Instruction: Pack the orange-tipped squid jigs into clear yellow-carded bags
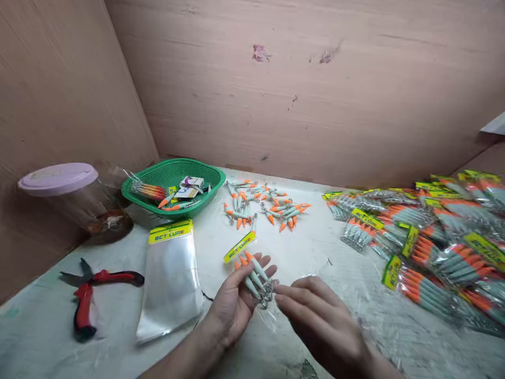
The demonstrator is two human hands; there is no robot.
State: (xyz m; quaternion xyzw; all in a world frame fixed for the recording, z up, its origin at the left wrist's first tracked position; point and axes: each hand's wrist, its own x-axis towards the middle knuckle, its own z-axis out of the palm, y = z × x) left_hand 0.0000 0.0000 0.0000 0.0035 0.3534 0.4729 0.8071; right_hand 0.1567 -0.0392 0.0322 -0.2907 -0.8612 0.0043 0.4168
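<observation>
left hand [235, 299] gripping a lure packet [254, 272] labelled "BCT LURE", right hand [323, 316] at its hooks [266, 296], grip unclear, "BCT LURE" sleeve stack [171, 284] lying left

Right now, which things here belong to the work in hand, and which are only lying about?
Seemingly in the work:
- bag in left hand
- loose lures
- empty bags
- filled bags

Seemingly just lying about:
- pliers
- jar
- basket

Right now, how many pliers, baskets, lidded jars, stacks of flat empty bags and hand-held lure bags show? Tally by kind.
Pliers: 1
Green basket: 1
Lidded jar: 1
Bag stack: 1
Lure bag, in the left hand: 1
Total: 5
</observation>
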